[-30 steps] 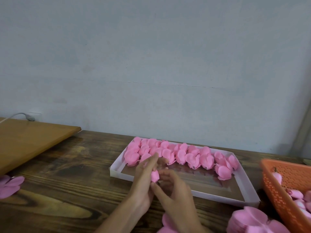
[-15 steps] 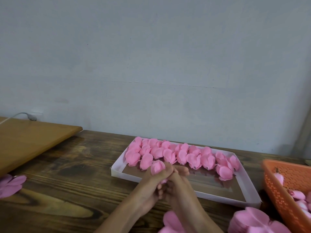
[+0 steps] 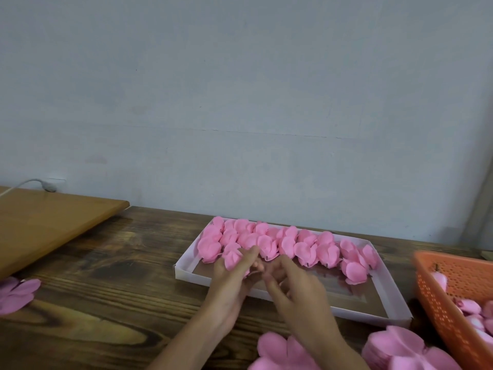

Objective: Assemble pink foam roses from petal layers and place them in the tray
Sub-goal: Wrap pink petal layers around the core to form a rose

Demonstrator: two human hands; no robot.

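Dark wooden surface carries a white tray of pink roses. Your left hand pinches one rose (over the tray's near rim); your right hand is curled alongside, its hold indiscernible.

Both bare forearms rise from the lower edge and converge, so the hands meet fingertip to fingertip. The left hand has its fingers and thumb curled round a pink foam rose. The right hand shows its back, with fingers bent toward the left hand's tips. Whether they pinch the rose's base is hidden.
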